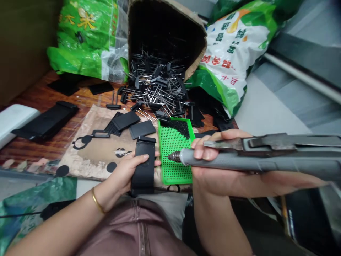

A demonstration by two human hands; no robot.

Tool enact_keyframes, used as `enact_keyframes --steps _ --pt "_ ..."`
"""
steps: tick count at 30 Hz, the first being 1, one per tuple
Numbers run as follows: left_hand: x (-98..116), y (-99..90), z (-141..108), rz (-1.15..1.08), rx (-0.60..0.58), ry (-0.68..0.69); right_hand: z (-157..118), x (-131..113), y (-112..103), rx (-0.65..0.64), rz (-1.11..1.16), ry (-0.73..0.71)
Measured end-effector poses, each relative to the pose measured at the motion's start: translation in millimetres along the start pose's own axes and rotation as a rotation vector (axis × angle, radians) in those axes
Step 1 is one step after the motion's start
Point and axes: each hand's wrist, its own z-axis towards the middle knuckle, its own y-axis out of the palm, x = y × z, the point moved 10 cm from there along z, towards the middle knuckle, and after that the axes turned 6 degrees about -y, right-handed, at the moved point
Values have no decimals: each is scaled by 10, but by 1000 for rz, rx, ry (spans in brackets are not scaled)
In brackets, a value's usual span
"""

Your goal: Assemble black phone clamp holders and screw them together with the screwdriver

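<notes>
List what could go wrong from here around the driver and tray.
The electric screwdriver in the right hand sits right by the green perforated tray; a slip could scatter the small black pieces on it. The black plastic part rests in the left hand alone and may shift. The black-headed metal pins spilled from the tipped cardboard box could slide into the tray.

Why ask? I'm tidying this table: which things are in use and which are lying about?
In use: electric screwdriver in the right hand; black plastic part in the left hand; green perforated tray of small black bits.

Lying about: pinned black parts spilling from the cardboard box; green sacks; loose black plates on the wooden table.
</notes>
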Motion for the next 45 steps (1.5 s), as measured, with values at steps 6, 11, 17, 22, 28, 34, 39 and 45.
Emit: enact_keyframes --steps 6,11,17,22,28,34,39,45 --pt "-77 -181 9 -84 -11 4 -21 286 475 -64 66 -48" --pt "-117 -155 18 -122 -50 -25 -40 533 713 -110 138 4" --pt "-118 -150 30 -100 -71 -12 -62 646 746 -69 101 27" --pt "-141 -150 44 -77 -73 -27 -70 645 751 -86 49 31" --pt "-130 -126 30 -49 -101 -31 -74 650 744 -115 51 46" --pt "-133 -123 27 1 -98 -35 -90 604 873 -272 59 131" --pt "-141 -126 51 25 -105 -17 -92 560 841 -259 105 79" --pt "-131 -99 63 19 -114 -19 -35 575 692 -153 108 40"
